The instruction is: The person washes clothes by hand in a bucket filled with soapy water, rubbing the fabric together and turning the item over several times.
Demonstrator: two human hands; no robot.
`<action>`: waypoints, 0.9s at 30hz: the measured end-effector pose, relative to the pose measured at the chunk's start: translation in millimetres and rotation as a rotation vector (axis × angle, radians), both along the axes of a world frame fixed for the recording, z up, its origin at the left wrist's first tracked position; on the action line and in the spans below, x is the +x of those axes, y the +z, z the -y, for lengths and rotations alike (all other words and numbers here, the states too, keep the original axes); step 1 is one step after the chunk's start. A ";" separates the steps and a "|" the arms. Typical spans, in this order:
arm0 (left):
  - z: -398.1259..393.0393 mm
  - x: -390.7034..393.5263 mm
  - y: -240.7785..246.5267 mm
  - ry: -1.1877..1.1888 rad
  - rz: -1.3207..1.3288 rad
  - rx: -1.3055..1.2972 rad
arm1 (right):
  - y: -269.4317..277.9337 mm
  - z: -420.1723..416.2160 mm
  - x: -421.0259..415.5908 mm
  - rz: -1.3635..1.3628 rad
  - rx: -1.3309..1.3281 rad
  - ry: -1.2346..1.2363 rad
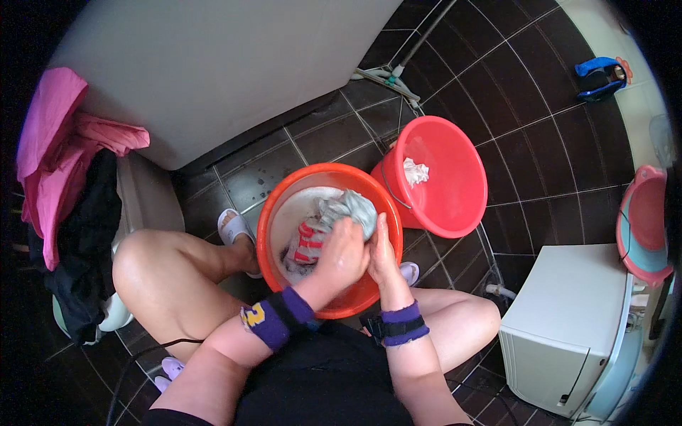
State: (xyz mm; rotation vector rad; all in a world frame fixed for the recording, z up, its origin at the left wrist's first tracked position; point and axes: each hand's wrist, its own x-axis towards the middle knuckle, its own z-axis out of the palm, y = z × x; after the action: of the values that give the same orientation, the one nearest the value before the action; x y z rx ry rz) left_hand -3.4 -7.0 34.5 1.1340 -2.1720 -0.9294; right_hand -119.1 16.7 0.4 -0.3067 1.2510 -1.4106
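A wet light-grey cloth (349,206) is bunched up inside an orange plastic basin (273,277). A red-and-white printed section of cloth (306,244) hangs below it into soapy water (287,210). My left hand (343,253), slightly blurred, has its fingers curled against the grey cloth. My right hand (381,249) is upright at the cloth's right side, its palm turned toward the left hand. Whether the right fingers grip any fabric is hidden. Both hands are over the basin, near its right half.
Beside the basin stands a red bucket (453,186) with a white cloth (415,172) inside. A white cabinet (565,303) is at right, near hanging basins (642,223). Pink fabric (58,160) and black fabric (98,213) hang at left. A long-handled mop (397,74) leans in the corner.
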 end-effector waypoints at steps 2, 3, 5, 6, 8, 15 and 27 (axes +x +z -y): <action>-28.7 -1.3 -9.8 -0.017 -0.040 -0.062 | -3.0 -2.9 -8.9 -0.028 0.055 0.151; -35.7 -2.8 -8.4 -0.021 -0.070 -0.074 | -3.7 -2.6 -15.9 -0.045 0.057 0.203; -31.4 5.3 -12.5 -0.094 -0.157 0.042 | -9.3 -4.2 -26.0 0.073 0.054 0.128; -25.4 10.8 -12.5 -0.126 -0.199 0.101 | -12.0 -5.2 -28.8 0.192 0.015 0.064; -4.4 14.2 -13.8 0.081 -0.184 0.094 | -6.2 -6.7 -32.9 0.396 -0.062 -0.033; 31.1 18.7 -64.9 0.150 -0.528 0.924 | 20.9 -7.2 -21.3 0.598 -0.173 -0.014; 58.4 31.8 -54.8 0.601 -1.077 1.280 | -1.5 -26.8 -43.4 0.315 0.101 0.165</action>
State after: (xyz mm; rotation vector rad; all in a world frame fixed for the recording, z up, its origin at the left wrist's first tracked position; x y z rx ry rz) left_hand 28.5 -65.5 -20.3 1.1581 -0.2090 -2.0099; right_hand -162.5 43.5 -1.1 -0.1102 1.0095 -1.1969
